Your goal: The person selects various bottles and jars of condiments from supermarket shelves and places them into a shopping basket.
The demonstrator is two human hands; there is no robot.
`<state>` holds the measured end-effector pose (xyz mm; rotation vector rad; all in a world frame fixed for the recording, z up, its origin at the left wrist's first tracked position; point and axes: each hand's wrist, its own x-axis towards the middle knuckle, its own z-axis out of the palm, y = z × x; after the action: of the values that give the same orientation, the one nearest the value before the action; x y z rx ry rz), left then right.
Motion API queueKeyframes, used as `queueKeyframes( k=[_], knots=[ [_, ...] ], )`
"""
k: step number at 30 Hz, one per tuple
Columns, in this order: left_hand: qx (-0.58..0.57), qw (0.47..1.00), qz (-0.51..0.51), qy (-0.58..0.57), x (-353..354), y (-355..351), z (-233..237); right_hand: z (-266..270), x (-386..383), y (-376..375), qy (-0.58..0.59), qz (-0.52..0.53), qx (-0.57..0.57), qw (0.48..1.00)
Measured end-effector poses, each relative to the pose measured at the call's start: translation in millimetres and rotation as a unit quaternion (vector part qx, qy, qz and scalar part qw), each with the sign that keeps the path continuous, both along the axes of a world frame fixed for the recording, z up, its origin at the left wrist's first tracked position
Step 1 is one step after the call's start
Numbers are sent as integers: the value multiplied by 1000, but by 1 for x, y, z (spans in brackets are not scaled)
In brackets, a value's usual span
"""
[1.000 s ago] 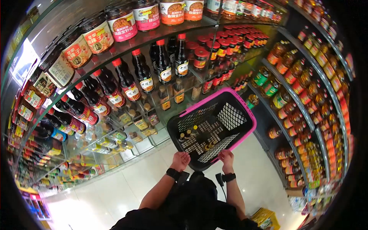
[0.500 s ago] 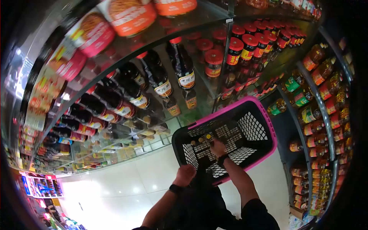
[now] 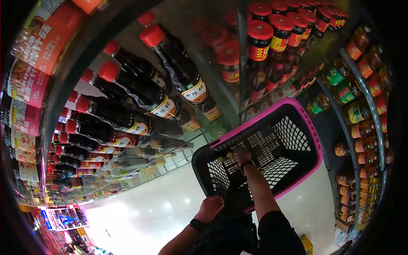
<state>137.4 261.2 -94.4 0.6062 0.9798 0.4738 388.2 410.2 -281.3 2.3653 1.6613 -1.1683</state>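
Note:
My right hand (image 3: 243,155) reaches down inside a black shopping basket (image 3: 315,140) with a pink rim, close beside several small upright bottles with light caps (image 3: 230,155). Its fingers point away from the camera and are hidden, so I cannot tell what they hold. At the basket's near left corner, my left hand (image 3: 211,208) is closed, its fingers curled at the black rim. A dark band shows on each wrist.
Glass shelves on the left carry dark vinegar bottles with red caps (image 3: 178,68) and pink cup-like packages (image 3: 32,80). Red-lidded jars (image 3: 259,40) stand ahead. Oil bottles (image 3: 359,112) fill the right rack. Pale tiled floor (image 3: 170,204) lies below.
The view has moved nearer the left shelf. My right hand remains in the basket, now lower among the bottles; the yellow cap beside it no longer shows. My left hand stays at the rim.

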Motion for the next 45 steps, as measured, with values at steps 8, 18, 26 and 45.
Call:
queueKeyframes(
  k=[8, 18, 26, 45],
  knots=[
    [-312, 929, 184, -75, 43, 23, 57, 132, 37, -34, -23, 72, 116, 990],
    [-295, 941, 163, -18, 66, 9, 3, 348, 97, -65, 184, 40, 290, 938],
    [-330, 918, 48, -215, 101, 11, 112, 395, 121, -75, 417, 132, 293, 850],
    [-343, 886, 170, -262, 68, -26, 90, 241, 9, -140, 764, -464, 63, 444]
  ],
)
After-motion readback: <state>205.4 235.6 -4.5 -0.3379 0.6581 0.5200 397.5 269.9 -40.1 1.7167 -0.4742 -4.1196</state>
